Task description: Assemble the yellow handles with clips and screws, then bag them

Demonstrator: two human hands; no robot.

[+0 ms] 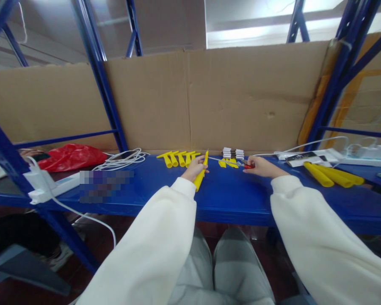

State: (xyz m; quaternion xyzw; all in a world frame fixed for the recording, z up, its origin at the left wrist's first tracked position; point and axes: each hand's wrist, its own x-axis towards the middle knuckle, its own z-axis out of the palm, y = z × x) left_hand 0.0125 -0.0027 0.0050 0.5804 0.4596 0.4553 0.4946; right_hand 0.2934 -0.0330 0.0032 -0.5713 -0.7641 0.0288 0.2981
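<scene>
Tube (200, 178) pinched in my left hand (193, 168), red-handled tool (249, 167) held in my right hand (259, 165); best keep tube steady, tool tip well off my left hand.

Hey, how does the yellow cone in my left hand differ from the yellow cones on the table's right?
The held cone is in your left hand; the right-side cones lie on the blue table. The held cone is single; the right-side cones are grouped. The held cone's narrow end points away and slightly right; the right-side cones' narrow ends point away and left. All are yellow and tapered.
</scene>
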